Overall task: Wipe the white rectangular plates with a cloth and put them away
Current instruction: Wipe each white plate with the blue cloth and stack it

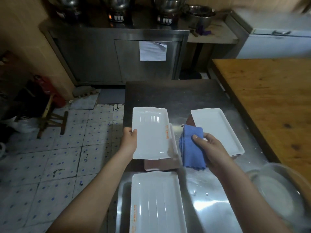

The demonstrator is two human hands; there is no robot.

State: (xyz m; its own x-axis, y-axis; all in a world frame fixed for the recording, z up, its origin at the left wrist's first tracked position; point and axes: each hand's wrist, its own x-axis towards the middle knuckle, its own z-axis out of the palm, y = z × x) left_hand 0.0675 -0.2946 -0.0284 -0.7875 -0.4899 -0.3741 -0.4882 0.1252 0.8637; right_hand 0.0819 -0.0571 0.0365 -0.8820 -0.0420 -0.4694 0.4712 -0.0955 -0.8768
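The left grip (130,137) is pinching a white rectangular plate (149,132) at the middle of its left long edge, thumb on the rim's upper face and fingers hidden underneath. The plate is being held face up, slightly above a pinkish-brown stack (159,163) that is resting on the steel table (168,93). Its long axis is running away from the person, so the whole open face is stretching to the right of that grip.

The right grip (210,148) is curling around a folded blue cloth (191,147), thumb pressing on top, with the cloth's free end hanging toward the person. The cloth is sitting just beside the plate's right long edge, apart from it by a narrow gap and roughly level with its middle.

The coming move is likely turning on that gap. The cloth-bearing grip is the nearer one to the bare face and needs only to travel leftward, then stroke along the long axis while the other grip is steadying the opposite edge.

A second white plate (217,128) is lying on the table just behind the right grip. A third white plate (154,199) is lying between the forearms, nearer the person than both grips.
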